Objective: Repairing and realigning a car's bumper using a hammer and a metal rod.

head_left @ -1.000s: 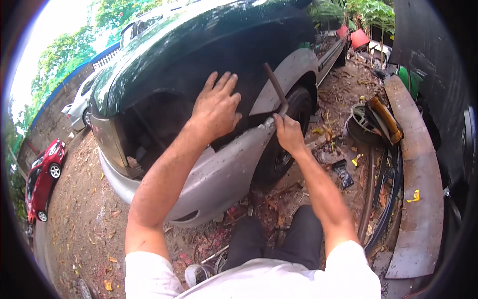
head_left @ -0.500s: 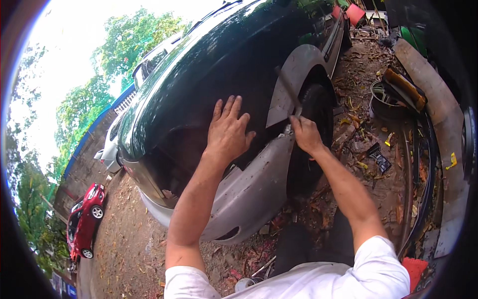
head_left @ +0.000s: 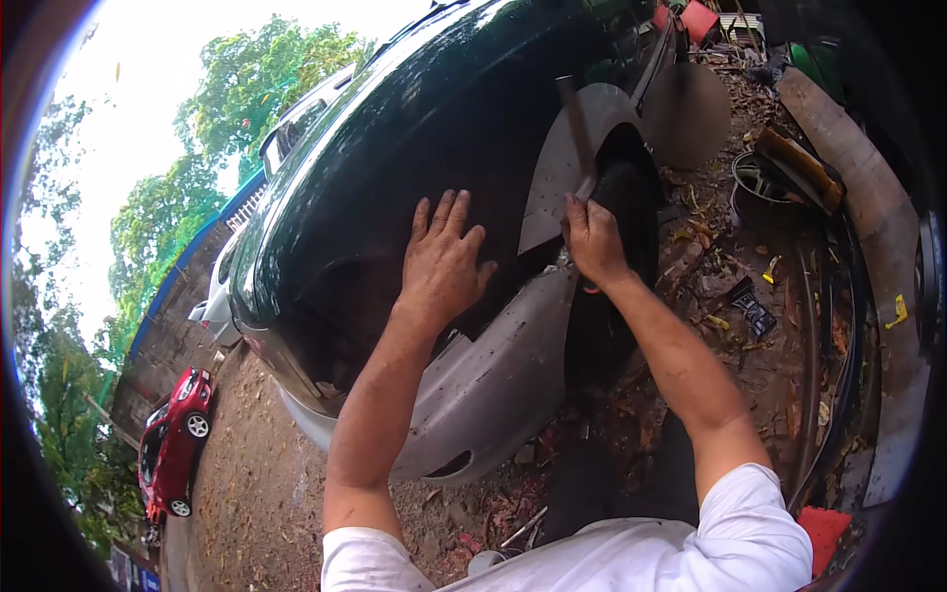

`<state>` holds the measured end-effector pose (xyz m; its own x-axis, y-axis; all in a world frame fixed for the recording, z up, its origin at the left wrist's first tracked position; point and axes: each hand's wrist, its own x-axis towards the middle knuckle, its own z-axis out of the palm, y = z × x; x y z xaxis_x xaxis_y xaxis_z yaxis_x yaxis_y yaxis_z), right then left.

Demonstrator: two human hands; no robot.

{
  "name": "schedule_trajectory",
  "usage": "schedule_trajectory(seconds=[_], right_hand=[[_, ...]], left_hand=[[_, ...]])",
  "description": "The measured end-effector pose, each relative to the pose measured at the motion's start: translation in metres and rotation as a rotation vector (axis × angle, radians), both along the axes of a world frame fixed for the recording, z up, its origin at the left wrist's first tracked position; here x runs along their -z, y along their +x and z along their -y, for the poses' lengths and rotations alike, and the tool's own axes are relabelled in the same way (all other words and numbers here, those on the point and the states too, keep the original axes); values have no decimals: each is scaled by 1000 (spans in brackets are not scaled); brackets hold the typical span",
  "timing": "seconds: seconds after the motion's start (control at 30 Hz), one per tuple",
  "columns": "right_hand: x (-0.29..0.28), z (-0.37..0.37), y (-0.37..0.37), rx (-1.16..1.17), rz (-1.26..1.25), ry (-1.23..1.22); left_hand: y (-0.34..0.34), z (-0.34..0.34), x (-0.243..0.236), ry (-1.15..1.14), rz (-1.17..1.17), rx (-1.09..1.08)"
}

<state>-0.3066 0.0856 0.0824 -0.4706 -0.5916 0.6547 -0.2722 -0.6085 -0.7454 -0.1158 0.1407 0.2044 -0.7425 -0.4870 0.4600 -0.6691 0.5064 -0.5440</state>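
A dark green car (head_left: 464, 128) with a grey front bumper (head_left: 493, 370) stands in front of me. My left hand (head_left: 441, 247) lies flat on the dark front body, its fingers stretched out. In my closed right hand (head_left: 595, 242) is a long grey metal bar (head_left: 577, 128), bent near my grip and pointing upward. A bit of orange shows below that fist; I cannot tell the tool's exact kind. Behind the bar lies the pale grey fender area (head_left: 552, 187) around the wheel arch. The front tyre (head_left: 626, 212) sits in shadow beside my right hand.
Right of the car, a wheel rim (head_left: 760, 187), a long loose panel (head_left: 868, 187) and a black wrapper (head_left: 753, 308) lie among dry leaves. A red car (head_left: 176, 444) stands far left, near a wall (head_left: 178, 316). A blurred round patch hides part of the ground by the car's side.
The bar has swung up to a more upright angle, and my right hand has shifted slightly left and up. My left hand stays flat on the car, slightly further left.
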Motion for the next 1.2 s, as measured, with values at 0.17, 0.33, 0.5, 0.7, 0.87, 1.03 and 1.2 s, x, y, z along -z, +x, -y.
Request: schedule_trajectory(seconds=[0.17, 0.33, 0.5, 0.7, 0.87, 1.03, 1.2], right_hand=[[-12, 2, -19, 33, -411, 74], [29, -38, -30, -316, 54, 105], [106, -106, -31, -475, 162, 488], [183, -186, -39, -446, 290, 707], [232, -251, -46, -379, 476, 888], [245, -307, -48, -344, 753, 872], [239, -320, -44, -297, 997, 811]], left_hand=[[-9, 9, -6, -67, 81, 28], [-34, 45, -28, -138, 294, -237], [-70, 80, -32, -169, 380, -211], [-106, 115, -27, -165, 350, -200], [-128, 142, -22, -185, 303, -227], [-149, 156, -16, -147, 281, -181], [-148, 156, -7, -101, 295, -250]])
